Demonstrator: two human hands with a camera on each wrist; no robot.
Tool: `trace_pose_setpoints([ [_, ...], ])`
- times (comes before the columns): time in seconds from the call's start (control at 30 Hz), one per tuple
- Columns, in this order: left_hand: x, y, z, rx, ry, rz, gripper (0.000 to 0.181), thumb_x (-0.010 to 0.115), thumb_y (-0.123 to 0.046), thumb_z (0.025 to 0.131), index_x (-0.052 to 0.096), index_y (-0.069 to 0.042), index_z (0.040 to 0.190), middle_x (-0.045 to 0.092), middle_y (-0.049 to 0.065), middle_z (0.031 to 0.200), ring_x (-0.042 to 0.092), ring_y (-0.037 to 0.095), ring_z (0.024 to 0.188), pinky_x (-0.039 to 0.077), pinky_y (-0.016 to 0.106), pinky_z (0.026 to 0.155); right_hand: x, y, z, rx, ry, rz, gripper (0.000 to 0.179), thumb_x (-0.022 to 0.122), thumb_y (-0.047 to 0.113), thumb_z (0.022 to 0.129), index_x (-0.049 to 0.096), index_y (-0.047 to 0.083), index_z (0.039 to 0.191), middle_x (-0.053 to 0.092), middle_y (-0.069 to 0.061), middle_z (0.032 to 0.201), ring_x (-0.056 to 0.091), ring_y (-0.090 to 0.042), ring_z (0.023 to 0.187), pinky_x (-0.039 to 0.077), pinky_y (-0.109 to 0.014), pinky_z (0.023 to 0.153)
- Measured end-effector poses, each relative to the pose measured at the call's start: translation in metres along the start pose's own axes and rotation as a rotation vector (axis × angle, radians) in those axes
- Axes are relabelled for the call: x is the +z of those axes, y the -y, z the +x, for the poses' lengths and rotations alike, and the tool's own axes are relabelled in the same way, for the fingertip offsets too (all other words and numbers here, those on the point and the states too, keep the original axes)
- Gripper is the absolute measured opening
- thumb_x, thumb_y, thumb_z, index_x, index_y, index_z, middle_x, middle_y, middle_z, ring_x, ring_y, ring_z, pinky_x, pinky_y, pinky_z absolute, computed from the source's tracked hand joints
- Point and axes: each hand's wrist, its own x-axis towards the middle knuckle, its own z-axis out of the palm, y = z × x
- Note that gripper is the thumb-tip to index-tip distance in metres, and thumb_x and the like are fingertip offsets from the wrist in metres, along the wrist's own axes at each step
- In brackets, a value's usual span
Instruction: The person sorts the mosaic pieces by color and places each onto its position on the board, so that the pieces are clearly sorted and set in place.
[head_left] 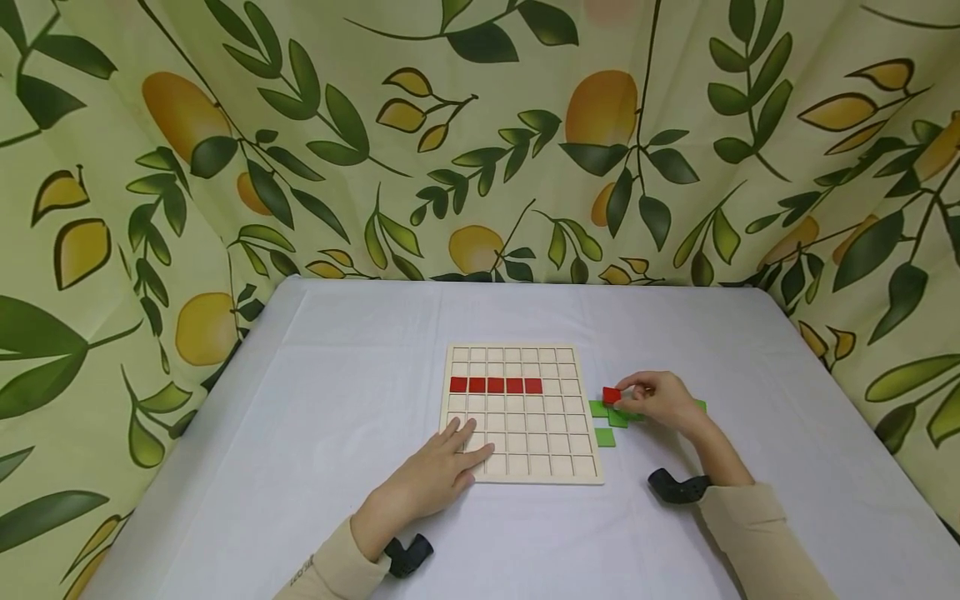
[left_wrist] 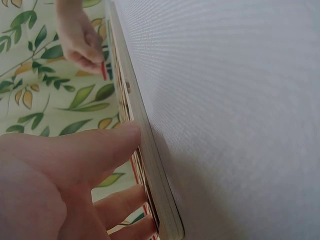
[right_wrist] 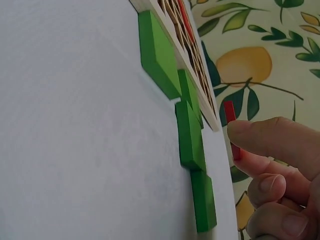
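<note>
A wooden grid board (head_left: 536,442) lies flat on the table. Several red square tiles (head_left: 496,385) fill an unbroken run of cells in its third row, from the left edge rightward. My left hand (head_left: 431,473) rests with spread fingers on the board's lower left corner; in the left wrist view its thumb (left_wrist: 112,145) lies along the board's edge. Beyond the board's right edge, my right hand (head_left: 662,403) pinches a red square tile (head_left: 611,395) between thumb and fingers. That tile (right_wrist: 229,111) is held above the table, over a group of green square tiles.
Several green tiles (right_wrist: 190,142) lie right of the board, some overlapping; one green tile (head_left: 605,437) sits apart, closer to me. A white cloth (head_left: 360,350) covers the table. Behind it hangs a curtain (head_left: 480,167) printed with leaves and fruit. Dark devices (head_left: 677,487) are on both wrists.
</note>
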Motion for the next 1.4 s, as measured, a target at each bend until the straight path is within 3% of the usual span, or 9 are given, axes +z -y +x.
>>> trace_pose_setpoints([
  [1.03, -0.001, 0.000, 0.000, -0.001, 0.002, -0.010, 0.043, 0.052, -0.023, 0.099, 0.049, -0.022, 0.142, 0.033, 0.017, 0.157, 0.028, 0.041, 0.147, 0.034, 0.052, 0.117, 0.019, 0.021, 0.014, -0.058, 0.033, 0.018, 0.029, 0.075, 0.013, 0.081, 0.068, -0.004, 0.103, 0.044, 0.002, 0.064, 0.038, -0.008, 0.059, 0.031, -0.021, 0.053],
  [1.4, -0.002, -0.001, -0.001, -0.005, 0.005, -0.014, 0.043, 0.052, -0.022, 0.099, 0.049, -0.022, 0.142, 0.033, 0.017, 0.157, 0.028, 0.041, 0.147, 0.033, 0.052, 0.118, 0.023, 0.027, 0.017, -0.042, 0.036, 0.032, 0.028, 0.074, 0.012, 0.082, 0.068, -0.004, 0.104, 0.044, 0.002, 0.065, 0.039, -0.010, 0.061, 0.032, -0.021, 0.053],
])
